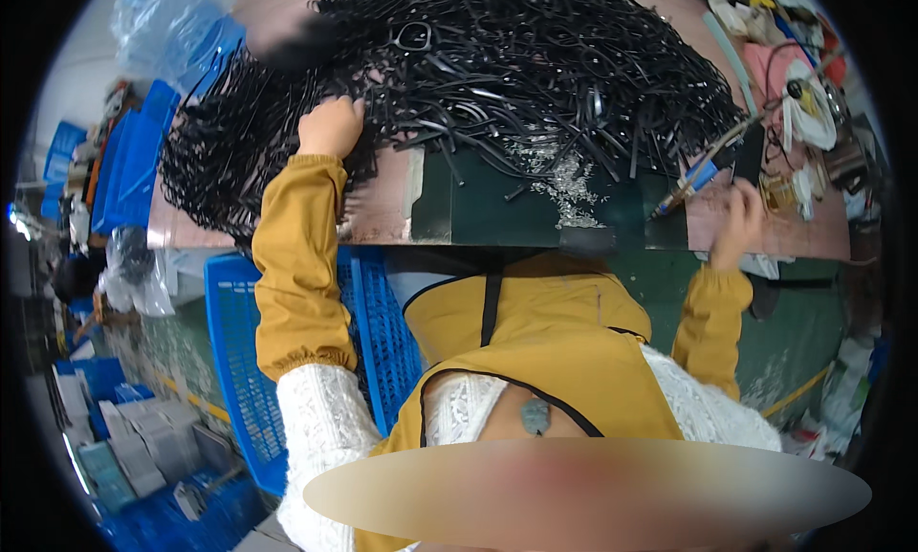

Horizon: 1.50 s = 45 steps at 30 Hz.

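A big heap of thin black strips (pixel 535 64), glossy and tangled, covers the far part of the table. My left hand (pixel 332 128) is at its near left edge, fingers curled down among the strips; what they hold is hidden. One strip forms a closed loop (pixel 411 37) on top of the heap. Over the table's right side is my right hand (pixel 738 225), fingers bent and apart, with nothing visible in them. Just left of it lies a pen-shaped tool with a blue grip (pixel 703 175), its tip pointing toward the near left.
Silvery scraps (pixel 574 193) lie on the dark mat (pixel 488 203) at the table's near edge. Blue baskets (pixel 234 361) stand below on the left. Cables, bags and a small amber container (pixel 779 194) crowd the right. A blurred shape (pixel 277 21) covers the far left.
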Available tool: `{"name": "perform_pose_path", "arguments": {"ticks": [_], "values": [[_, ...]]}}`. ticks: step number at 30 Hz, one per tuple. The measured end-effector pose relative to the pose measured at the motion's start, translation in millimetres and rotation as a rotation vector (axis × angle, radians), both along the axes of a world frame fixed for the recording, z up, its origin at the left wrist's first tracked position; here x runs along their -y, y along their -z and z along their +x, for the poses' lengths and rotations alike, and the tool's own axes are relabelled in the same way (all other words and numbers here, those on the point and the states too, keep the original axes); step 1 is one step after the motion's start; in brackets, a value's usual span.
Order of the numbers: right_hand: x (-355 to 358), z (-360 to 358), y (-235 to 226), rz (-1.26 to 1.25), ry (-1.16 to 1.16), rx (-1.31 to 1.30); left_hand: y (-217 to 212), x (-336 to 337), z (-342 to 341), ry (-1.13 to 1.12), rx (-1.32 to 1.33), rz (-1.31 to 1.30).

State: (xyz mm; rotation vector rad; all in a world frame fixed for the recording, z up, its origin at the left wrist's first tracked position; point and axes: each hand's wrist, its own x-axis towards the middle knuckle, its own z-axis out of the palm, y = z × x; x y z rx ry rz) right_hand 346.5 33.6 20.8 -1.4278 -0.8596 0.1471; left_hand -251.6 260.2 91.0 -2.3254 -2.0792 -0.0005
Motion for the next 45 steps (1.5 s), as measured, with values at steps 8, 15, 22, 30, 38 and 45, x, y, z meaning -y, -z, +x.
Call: {"name": "perform_pose_path", "arguments": {"ticks": [8,15,22,30,38,45], "values": [[-116.0,-1.2,82.9,-0.33,-0.108,0.608,6.6,-81.6,96.6,-0.07,0.599,0.137],[-99.6,-17.9,52.7,-0.177,-0.069,0.336,76.1,-194.9,106.4,-0.382,0.293,0.077],[-94.9,-10.3,53.8,-0.003,-0.207,0.09,87.7,-216.4,67.5,-0.547,0.679,0.091],[-109.4,63.9,29.5,-0.268,0.257,0.659,22.6,-127.4,79.7,-0.832,1.731,-0.14],[-142.2,57.2,42.3,-0.094,-0.026,0.968,-15.8,-93.0,76.3,-0.508,1.169,-0.175],[-123.3,58.4,37.4,-0.193,-0.08,0.651,1.4,-106.2,60.0,-0.522,1.409,-0.124]]}}
